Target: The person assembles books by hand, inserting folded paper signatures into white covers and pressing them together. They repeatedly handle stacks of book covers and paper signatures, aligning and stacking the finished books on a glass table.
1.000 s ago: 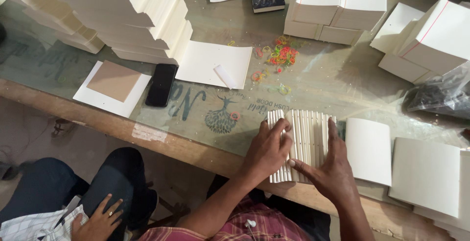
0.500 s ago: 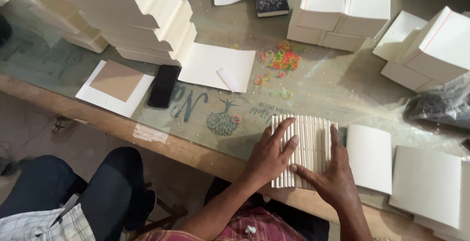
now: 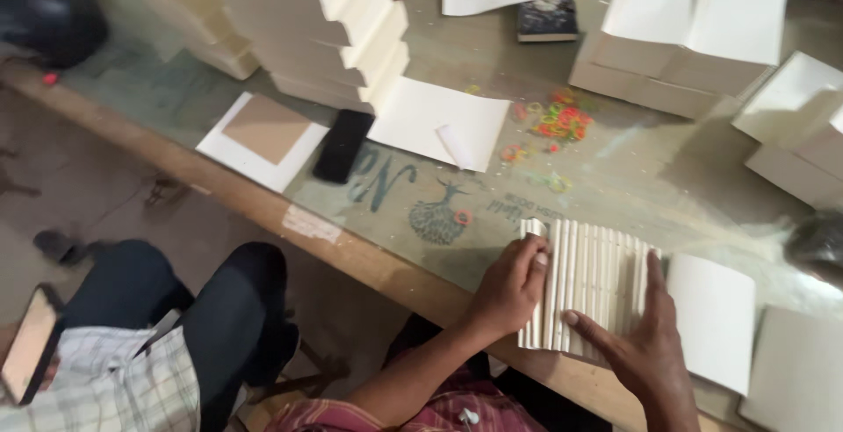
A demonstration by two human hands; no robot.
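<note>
Looking down from my head, I see my left hand [image 3: 509,287] resting on the left end of a row of folded paper sections [image 3: 587,283] that stand on edge side by side at the near edge of the desk [image 3: 667,186]; my fingers curl loosely over the tops of the first few sections, pressing rather than clasping. My right hand [image 3: 637,344] lies flat and spread against the near right part of the same row, its thumb pointing left along the lower edge and its fingertips reaching up the right end. Just right of the row lies a flat white sheet stack [image 3: 716,318], close to my right hand. Farther along the near edge to the left sit a black phone [image 3: 342,144] and a brown card on a white sheet [image 3: 263,138]. Near the middle of the desk is a small scatter of coloured rubber bands [image 3: 562,122], and tall piles of white paper blocks [image 3: 334,28] rise toward the far edge. Off the desk, to the left, another person sits, a dark-trousered knee [image 3: 228,309] showing.
</note>
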